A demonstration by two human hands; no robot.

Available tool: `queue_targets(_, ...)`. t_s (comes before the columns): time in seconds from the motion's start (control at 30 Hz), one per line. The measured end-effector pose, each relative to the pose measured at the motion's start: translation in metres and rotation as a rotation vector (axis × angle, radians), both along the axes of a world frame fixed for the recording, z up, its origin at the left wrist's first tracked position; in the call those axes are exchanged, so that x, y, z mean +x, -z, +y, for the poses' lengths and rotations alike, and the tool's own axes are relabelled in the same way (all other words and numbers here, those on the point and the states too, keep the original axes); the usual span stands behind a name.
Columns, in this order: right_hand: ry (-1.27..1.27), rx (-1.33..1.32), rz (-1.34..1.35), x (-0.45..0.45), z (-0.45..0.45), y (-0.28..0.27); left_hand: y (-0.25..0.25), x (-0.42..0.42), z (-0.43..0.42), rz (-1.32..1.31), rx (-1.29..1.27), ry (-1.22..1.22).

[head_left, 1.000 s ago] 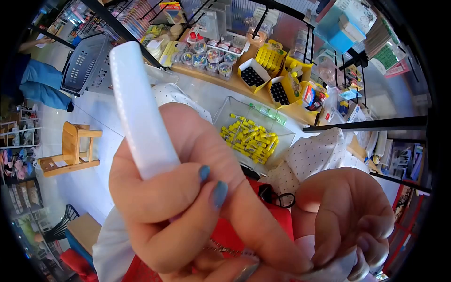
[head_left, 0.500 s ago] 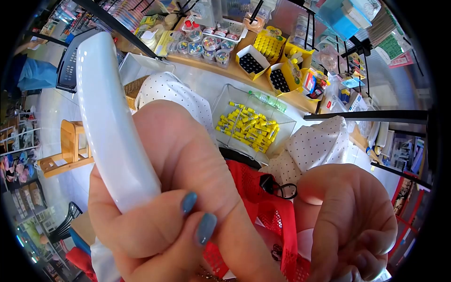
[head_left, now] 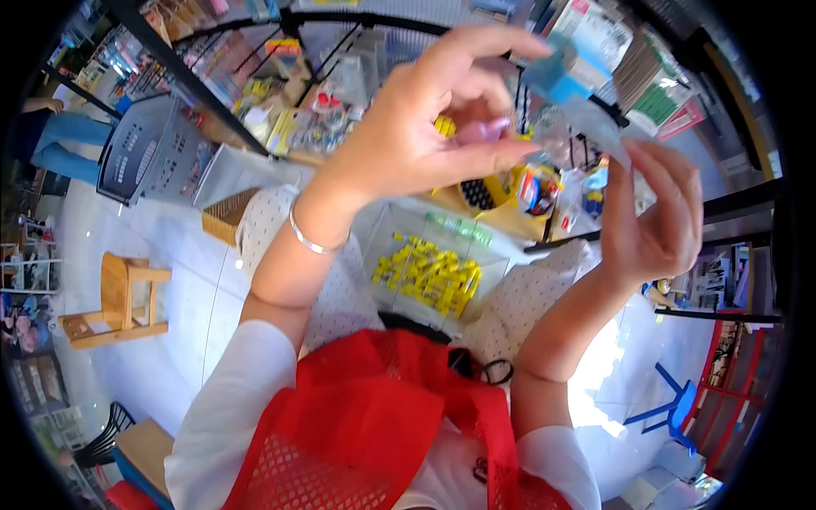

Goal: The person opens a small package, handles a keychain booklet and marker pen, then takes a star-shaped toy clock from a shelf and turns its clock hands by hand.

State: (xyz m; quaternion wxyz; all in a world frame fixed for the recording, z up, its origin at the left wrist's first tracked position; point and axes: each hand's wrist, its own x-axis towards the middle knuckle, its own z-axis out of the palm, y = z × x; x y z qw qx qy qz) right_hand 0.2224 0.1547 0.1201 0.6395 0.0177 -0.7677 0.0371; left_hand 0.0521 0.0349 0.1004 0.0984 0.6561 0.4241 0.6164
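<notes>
In the head view, both of the person's hands are raised in front of the bench (head_left: pixel 529 229). The left hand (head_left: pixel 425 127) has its grip half-curled round a pink thing (head_left: pixel 481 131), index finger stretched out. The right hand (head_left: pixel 650 217) has a narrow grip, fingertips pinching a clear film (head_left: pixel 600 126). Yellow tubes (head_left: pixel 429 274) lie heaped below, between the knees. I'd judge this as handling the flimsy film, which calls for a light pinch and steady wrists.
</notes>
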Motion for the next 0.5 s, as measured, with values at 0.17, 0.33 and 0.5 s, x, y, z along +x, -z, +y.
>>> queue_targets(0.17, 0.031, -0.311, 0.128, 0.0, 0.004, 0.01, 0.022, -0.009, 0.013, -0.434, -0.648, 0.635)
queue_targets(0.33, 0.04, -0.438, 0.125, -0.005, 0.015, 0.014, 0.023, 0.003, 0.017, -0.619, -0.608, 0.761)
queue_targets(0.5, -0.02, -0.782, 0.066, -0.01, 0.014, 0.018, 0.017, 0.014, 0.014, -0.933, -0.535, 0.719)
